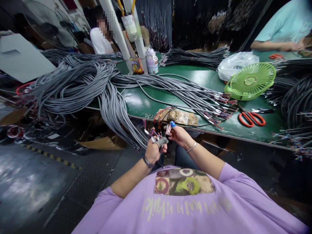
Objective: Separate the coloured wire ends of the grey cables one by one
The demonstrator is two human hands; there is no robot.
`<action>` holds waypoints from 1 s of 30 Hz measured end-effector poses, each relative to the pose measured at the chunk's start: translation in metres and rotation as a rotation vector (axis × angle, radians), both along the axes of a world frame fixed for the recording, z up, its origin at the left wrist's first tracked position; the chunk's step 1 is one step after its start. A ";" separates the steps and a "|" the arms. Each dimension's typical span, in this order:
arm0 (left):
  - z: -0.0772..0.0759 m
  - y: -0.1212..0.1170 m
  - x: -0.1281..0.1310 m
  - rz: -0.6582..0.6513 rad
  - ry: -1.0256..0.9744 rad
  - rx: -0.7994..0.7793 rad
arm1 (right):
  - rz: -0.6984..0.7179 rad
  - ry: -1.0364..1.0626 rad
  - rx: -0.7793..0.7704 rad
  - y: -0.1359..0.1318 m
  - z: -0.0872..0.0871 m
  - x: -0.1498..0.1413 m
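My left hand (pixel 155 150) is closed around the ends of several grey cables (pixel 115 107), in front of the bench edge. Thin coloured wires (pixel 153 131) fan out from the stripped ends above that fist, and a grey cover sits on the thumb. Close beside it, my right hand (pixel 179 136) is pinched, with a blue cover (pixel 173 124) on one fingertip. Its fingers meet at the coloured wires; exactly which strand they grip is too small to make out. Just behind both hands, a taped cardboard piece (pixel 179 117) with wires lies on the bench edge.
Grey cable bundles (pixel 80 81) cover the left of the green bench (pixel 136 100) and hang over its edge. To the right are red-handled scissors (pixel 251 119), a green fan (pixel 252 81) and a plastic bag (pixel 234 65). A bottle (pixel 152 61) stands behind. Two people sit across the bench.
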State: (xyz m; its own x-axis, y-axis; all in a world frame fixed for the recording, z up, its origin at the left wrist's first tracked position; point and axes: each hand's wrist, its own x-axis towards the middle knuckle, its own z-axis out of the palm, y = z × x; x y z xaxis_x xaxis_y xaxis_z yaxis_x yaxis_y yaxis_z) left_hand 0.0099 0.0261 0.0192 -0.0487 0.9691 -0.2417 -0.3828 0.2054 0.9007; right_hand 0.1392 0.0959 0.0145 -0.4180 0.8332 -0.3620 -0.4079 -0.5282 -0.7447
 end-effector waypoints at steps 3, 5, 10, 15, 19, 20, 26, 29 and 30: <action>-0.003 0.002 0.001 -0.008 0.014 -0.001 | -0.040 0.065 -0.022 0.000 -0.002 -0.004; -0.005 0.003 0.002 -0.023 0.022 -0.008 | -0.075 0.078 -0.017 -0.001 -0.004 -0.005; -0.008 0.005 0.004 -0.039 0.027 -0.017 | -0.096 0.058 0.004 -0.001 -0.007 -0.008; -0.008 -0.002 0.000 -0.014 0.041 0.014 | -0.069 0.038 -0.084 -0.006 -0.015 -0.001; -0.008 -0.011 -0.003 0.029 0.048 0.036 | 0.003 0.041 -0.034 -0.023 -0.022 0.012; -0.008 -0.013 -0.004 0.042 0.051 0.038 | 0.035 0.041 0.006 -0.028 -0.022 0.014; -0.003 -0.012 -0.001 0.119 0.068 0.056 | 0.026 -0.033 0.079 -0.036 -0.023 0.018; 0.001 -0.007 0.002 0.165 0.050 0.063 | -0.053 -0.035 -0.005 -0.023 -0.021 0.014; 0.002 -0.005 0.003 0.176 0.046 0.058 | -0.056 -0.036 -0.017 -0.018 -0.020 0.012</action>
